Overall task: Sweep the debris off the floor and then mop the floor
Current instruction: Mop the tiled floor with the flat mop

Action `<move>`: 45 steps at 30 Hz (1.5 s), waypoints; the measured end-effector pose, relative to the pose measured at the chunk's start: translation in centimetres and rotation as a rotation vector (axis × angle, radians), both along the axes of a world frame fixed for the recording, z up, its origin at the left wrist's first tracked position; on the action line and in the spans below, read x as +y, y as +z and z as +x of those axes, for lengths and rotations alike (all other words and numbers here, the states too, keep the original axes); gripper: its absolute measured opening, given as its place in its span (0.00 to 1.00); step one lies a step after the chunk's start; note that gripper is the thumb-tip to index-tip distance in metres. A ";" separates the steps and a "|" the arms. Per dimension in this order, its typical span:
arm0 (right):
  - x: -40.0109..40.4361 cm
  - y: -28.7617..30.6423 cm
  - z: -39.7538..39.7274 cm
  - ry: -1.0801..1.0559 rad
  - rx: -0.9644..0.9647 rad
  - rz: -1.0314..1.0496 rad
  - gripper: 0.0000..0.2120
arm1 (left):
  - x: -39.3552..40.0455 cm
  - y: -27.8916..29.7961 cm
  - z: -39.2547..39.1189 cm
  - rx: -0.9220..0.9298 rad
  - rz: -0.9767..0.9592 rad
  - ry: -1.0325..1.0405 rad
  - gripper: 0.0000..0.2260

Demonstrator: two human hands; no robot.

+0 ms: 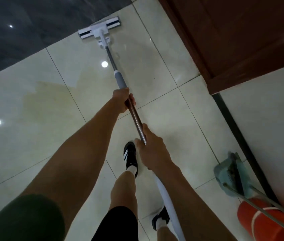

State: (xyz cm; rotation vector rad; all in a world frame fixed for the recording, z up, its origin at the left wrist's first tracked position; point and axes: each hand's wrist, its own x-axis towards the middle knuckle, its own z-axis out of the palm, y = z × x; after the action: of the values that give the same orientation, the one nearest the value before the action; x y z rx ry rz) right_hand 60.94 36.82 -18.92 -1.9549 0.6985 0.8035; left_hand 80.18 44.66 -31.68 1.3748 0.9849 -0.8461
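A flat white mop head lies on the pale tiled floor at the far top, close to the edge of a dark tiled wall. Its metal handle runs back toward me. My left hand grips the handle just below the grey sleeve. Lower down, my right hand grips the same handle where the metal meets the white end section. A wet, darker patch shows on the tiles at the left.
A brown wooden door stands at the top right. A teal dustpan with a broom and an orange container lean against the right wall. My feet in black shoes stand below the hands.
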 end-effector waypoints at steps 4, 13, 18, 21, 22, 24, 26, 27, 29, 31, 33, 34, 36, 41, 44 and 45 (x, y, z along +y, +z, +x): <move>0.1 -0.1 1.2 -0.014 0.018 -0.018 0.26 | -0.1 0.0 1.0 0.024 -0.024 -0.012 0.05; -3.0 1.1 -11.0 0.093 0.054 -0.104 0.25 | -3.3 0.1 -11.2 0.053 -0.044 -0.010 0.06; -6.4 1.6 -23.1 0.031 0.036 -0.058 0.25 | -6.6 0.7 -23.3 0.053 -0.058 -0.022 0.06; -8.5 2.1 -30.2 0.074 0.014 -0.060 0.24 | -8.6 1.5 -30.6 0.037 -0.052 -0.038 0.06; -9.4 2.3 -32.6 0.090 0.008 -0.063 0.24 | -9.3 1.6 -33.0 0.033 -0.050 -0.043 0.05; -11.1 3.1 -37.3 0.087 0.017 -0.050 0.24 | -11.1 1.7 -38.0 0.042 -0.039 -0.044 0.06; -12.8 3.7 -42.0 0.073 0.049 -0.075 0.24 | -12.9 1.9 -42.9 0.076 -0.040 -0.043 0.07; -13.5 3.8 -44.4 0.073 0.074 -0.101 0.24 | -13.7 2.1 -45.3 0.094 -0.049 -0.044 0.06; -14.3 4.3 -48.7 0.069 0.125 -0.127 0.24 | -14.9 2.8 -49.6 0.121 -0.059 -0.041 0.05; -14.5 5.4 -52.2 0.050 0.152 -0.129 0.24 | -15.4 3.7 -53.3 0.150 -0.055 -0.035 0.04; -14.5 6.6 -54.1 0.014 0.150 -0.139 0.23 | -15.6 4.6 -55.4 0.161 -0.059 -0.036 0.04; -14.5 7.0 -54.5 0.009 0.148 -0.135 0.23 | -15.5 5.0 -55.8 0.156 -0.059 -0.034 0.04; -14.6 7.3 -54.2 0.044 0.134 -0.117 0.24 | -15.3 5.6 -55.4 0.144 -0.044 -0.032 0.05; -15.5 6.6 -52.0 0.147 0.070 -0.137 0.26 | -15.3 5.8 -53.0 0.125 -0.039 -0.016 0.04; -16.5 5.8 -50.8 0.160 0.115 -0.154 0.26 | -16.0 5.2 -51.9 0.137 -0.073 0.008 0.03; -16.8 5.6 -50.2 0.159 0.120 -0.158 0.26 | -16.2 5.0 -51.3 0.136 -0.085 0.015 0.03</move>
State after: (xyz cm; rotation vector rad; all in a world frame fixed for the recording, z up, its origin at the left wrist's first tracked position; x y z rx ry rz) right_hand 10.72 20.00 -13.37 -2.1381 0.7013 0.9952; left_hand 28.88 28.42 -26.68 1.2496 1.0502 -0.9697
